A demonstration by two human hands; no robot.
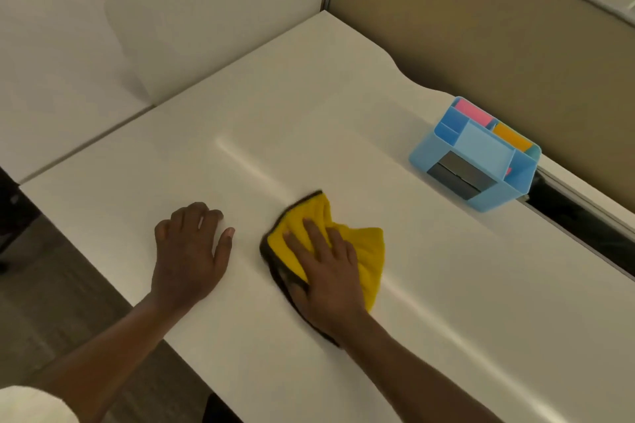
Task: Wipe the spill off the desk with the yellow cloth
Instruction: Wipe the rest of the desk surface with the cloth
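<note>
The yellow cloth (pixel 367 251), dark-edged and bunched, lies on the white desk (pixel 309 120) near the middle of its front half. My right hand (pixel 326 271) presses flat on the cloth's left part, fingers spread and pointing away from me. My left hand (pixel 189 251) rests palm down on the bare desk to the left of the cloth, close to the desk's left edge, with its fingers curled. A faint shiny streak (pixel 247 165) runs across the desk from the back left toward the cloth. I cannot make out a spill.
A light blue desk organiser (pixel 481 161) with pink and orange pads stands at the right, by the desk's back edge. A tan partition wall (pixel 498 45) rises behind it. A white divider panel (pixel 213 27) stands at the back left. The floor (pixel 51 302) drops off on the left.
</note>
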